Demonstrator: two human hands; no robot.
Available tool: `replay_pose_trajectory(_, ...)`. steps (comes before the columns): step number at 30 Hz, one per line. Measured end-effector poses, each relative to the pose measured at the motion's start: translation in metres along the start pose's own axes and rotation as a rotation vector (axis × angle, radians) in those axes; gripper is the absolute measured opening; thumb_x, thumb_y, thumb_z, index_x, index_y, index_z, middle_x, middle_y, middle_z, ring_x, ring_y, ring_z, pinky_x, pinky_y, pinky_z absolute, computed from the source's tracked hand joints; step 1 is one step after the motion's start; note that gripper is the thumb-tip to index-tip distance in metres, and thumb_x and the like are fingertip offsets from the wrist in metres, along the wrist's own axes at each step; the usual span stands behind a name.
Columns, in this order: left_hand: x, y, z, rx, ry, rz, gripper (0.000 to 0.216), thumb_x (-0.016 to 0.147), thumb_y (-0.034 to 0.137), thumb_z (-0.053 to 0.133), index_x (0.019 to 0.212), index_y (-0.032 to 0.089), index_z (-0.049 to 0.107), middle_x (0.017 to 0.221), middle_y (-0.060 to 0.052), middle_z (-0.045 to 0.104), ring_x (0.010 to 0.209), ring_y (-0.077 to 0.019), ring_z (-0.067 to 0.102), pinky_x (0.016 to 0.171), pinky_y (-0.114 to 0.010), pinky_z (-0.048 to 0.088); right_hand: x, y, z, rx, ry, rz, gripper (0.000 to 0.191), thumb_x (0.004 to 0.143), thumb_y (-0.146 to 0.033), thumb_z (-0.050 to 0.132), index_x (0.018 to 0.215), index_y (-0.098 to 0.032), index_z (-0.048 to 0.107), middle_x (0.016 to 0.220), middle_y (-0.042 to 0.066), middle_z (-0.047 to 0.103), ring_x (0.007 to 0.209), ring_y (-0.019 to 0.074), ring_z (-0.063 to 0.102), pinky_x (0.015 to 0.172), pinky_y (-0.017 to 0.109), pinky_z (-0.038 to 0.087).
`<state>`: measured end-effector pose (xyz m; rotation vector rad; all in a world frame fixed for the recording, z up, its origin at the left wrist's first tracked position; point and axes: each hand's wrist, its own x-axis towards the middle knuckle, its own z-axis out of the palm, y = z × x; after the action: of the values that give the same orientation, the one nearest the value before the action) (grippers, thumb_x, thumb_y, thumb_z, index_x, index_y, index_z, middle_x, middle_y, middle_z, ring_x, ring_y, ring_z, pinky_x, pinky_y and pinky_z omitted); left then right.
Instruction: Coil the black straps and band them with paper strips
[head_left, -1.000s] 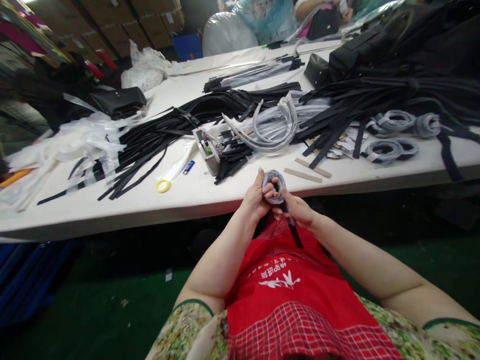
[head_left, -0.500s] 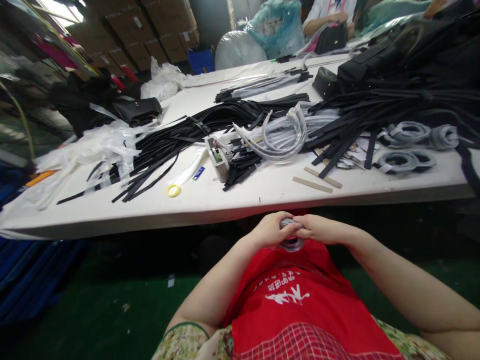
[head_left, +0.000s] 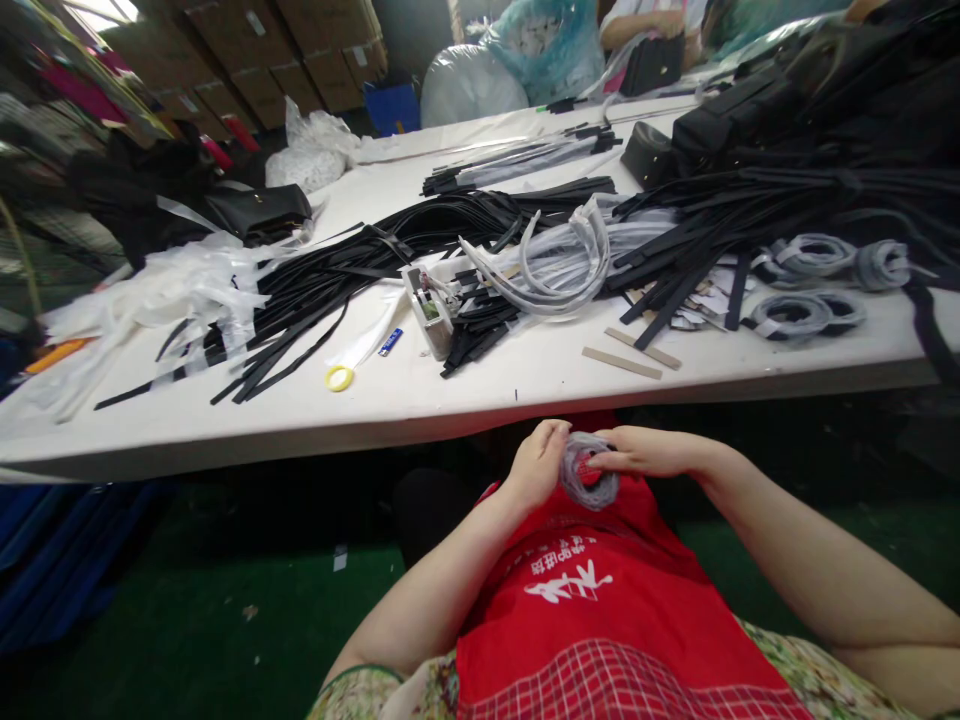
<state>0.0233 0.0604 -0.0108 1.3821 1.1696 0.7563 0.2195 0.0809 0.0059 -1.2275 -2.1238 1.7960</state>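
A grey coiled strap (head_left: pixel 586 480), wound into a ring, sits against my red apron (head_left: pixel 600 610) just below the table's front edge. My left hand (head_left: pixel 536 462) cups its left side and my right hand (head_left: pixel 649 452) pinches its top right rim with the fingertips. Both hands hold the coil between them. No loose black tail of the strap shows below the coil now.
The white table (head_left: pixel 420 400) carries heaps of black straps (head_left: pixel 360 270), plastic-wrapped straps (head_left: pixel 562 260), several finished grey coils (head_left: pixel 802 305), a tape dispenser (head_left: pixel 427 312), a yellow tape ring (head_left: pixel 339 378), a blue lighter (head_left: pixel 390 342) and two flat sticks (head_left: pixel 622 362). Another person's hands work at the far end (head_left: pixel 645 30).
The hands dropped from table-edge height down to the apron with the coil. The black tail that hung below the coil a second ago is wound in or hidden.
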Motion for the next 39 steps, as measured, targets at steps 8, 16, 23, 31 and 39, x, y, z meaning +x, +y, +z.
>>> replay_pose_trajectory(8, -0.039, -0.012, 0.004, 0.288, -0.138, 0.123, 0.024, 0.095, 0.033, 0.044, 0.109, 0.022, 0.061, 0.101, -0.004, 0.069, 0.088, -0.0172, 0.064, 0.083, -0.029, 0.05, -0.01, 0.003, 0.035, -0.059, -0.138, -0.006, 0.043, 0.079, -0.056, 0.066, 0.091, -0.015, 0.07, 0.072, 0.0, 0.064, 0.063, 0.0142, 0.055, 0.056, 0.021, 0.04)
replay_pose_trajectory(16, -0.043, -0.013, -0.019, 0.258, -0.333, 0.115, 0.031, 0.096, 0.036, 0.041, 0.096, 0.019, 0.068, 0.092, -0.005, 0.069, 0.086, -0.0165, 0.063, 0.082, -0.026, 0.048, -0.017, 0.009, 0.077, 0.091, -0.013, 0.014, 0.044, 0.086, -0.051, 0.06, 0.109, -0.015, 0.066, 0.101, 0.006, 0.07, 0.088, 0.022, 0.065, 0.078, 0.028, 0.047)
replay_pose_trajectory(23, -0.039, -0.006, -0.023, 0.309, -0.385, 0.034, 0.029, 0.092, 0.036, 0.048, 0.09, 0.02, 0.072, 0.088, -0.005, 0.072, 0.083, -0.0189, 0.064, 0.079, -0.028, 0.048, -0.005, 0.001, 0.012, -0.144, 0.241, -0.021, 0.033, 0.091, -0.047, 0.054, 0.098, -0.018, 0.069, 0.091, 0.005, 0.071, 0.081, 0.0196, 0.064, 0.073, 0.028, 0.048)
replay_pose_trajectory(31, -0.048, -0.023, -0.02, 0.202, -0.212, -0.087, 0.032, 0.091, 0.042, 0.049, 0.089, 0.02, 0.073, 0.089, -0.004, 0.072, 0.084, -0.0199, 0.065, 0.081, -0.03, 0.049, 0.017, 0.062, -0.078, -0.893, 0.989, 0.23, 0.023, 0.093, -0.029, 0.05, 0.099, -0.018, 0.07, 0.099, 0.015, 0.067, 0.098, 0.0289, 0.057, 0.085, 0.038, 0.044)
replay_pose_trajectory(39, -0.043, -0.032, -0.022, -0.113, -0.26, -0.21, 0.051, 0.088, 0.06, 0.047, 0.091, 0.015, 0.072, 0.079, -0.006, 0.069, 0.069, -0.0166, 0.063, 0.067, -0.028, 0.051, 0.0, 0.04, -0.067, -0.668, 0.972, 0.121, 0.032, 0.097, -0.031, 0.04, 0.102, -0.017, 0.067, 0.09, 0.01, 0.072, 0.082, 0.0235, 0.066, 0.078, 0.033, 0.049)
